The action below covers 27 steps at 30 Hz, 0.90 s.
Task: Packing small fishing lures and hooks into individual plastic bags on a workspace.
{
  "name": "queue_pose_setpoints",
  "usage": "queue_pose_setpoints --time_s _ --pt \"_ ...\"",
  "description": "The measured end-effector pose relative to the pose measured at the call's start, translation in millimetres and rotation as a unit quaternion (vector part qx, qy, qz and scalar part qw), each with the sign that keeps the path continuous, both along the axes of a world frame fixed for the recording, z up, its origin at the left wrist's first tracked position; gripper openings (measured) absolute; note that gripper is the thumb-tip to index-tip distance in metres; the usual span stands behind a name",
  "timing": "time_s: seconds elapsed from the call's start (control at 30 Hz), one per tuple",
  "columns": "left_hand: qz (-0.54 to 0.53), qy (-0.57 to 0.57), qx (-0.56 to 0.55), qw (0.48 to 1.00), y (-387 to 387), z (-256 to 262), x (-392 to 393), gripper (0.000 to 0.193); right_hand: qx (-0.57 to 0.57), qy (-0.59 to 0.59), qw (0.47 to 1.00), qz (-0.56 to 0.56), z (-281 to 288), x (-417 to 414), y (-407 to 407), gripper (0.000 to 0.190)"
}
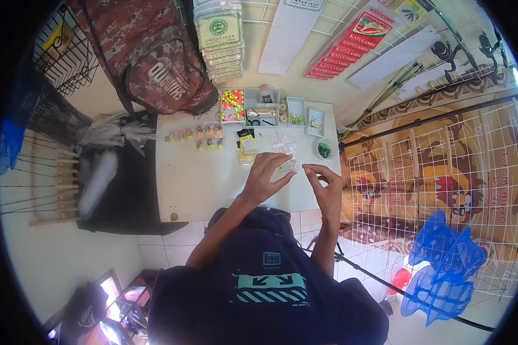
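Observation:
My left hand [265, 177] pinches the edge of a small clear plastic bag [290, 165] between thumb and fingers, above the white table [203, 185]. A small yellow-green piece [281, 168] shows by the bag; whether it lies inside cannot be told. Just right of the bag is my right hand [326, 181], its thumb and forefinger tips together; whether something tiny is between them is unclear. More clear bags [282, 144] with red edges lie beyond my hands. Small bagged tackle pieces [210, 130] lie in rows at the table's left.
A tray of colourful beads or floats [232, 105], a divided tray with tools [261, 113] and two small white boxes [295, 112] [316, 121] line the back. A round tub [324, 148] stands right. Yellow cards [247, 148] lie mid-table. A camouflage backpack [159, 73] hangs back left.

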State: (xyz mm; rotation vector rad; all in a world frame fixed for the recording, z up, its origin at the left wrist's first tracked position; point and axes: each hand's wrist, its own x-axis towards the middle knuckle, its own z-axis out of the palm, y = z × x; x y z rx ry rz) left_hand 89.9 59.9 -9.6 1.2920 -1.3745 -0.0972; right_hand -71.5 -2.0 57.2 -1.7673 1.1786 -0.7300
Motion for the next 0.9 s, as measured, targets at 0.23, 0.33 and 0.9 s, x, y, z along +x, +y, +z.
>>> queue_pose_setpoints --time_s 0.23,0.33,0.9 --pt "-0.015 0.003 -0.003 1.000 1.8 1.1 0.5 0.052 -0.038 0.026 0.999 0.028 3.8 6.8 8.3 0.021" --pt "-0.017 -0.012 -0.009 1.000 3.3 0.3 1.1 0.052 -0.052 0.032 0.997 0.042 2.2 8.9 10.1 0.024" --pt "-0.025 0.020 -0.008 0.999 4.3 3.9 -8.0 0.048 -0.033 0.033 0.998 0.042 0.6 6.0 9.8 0.022"
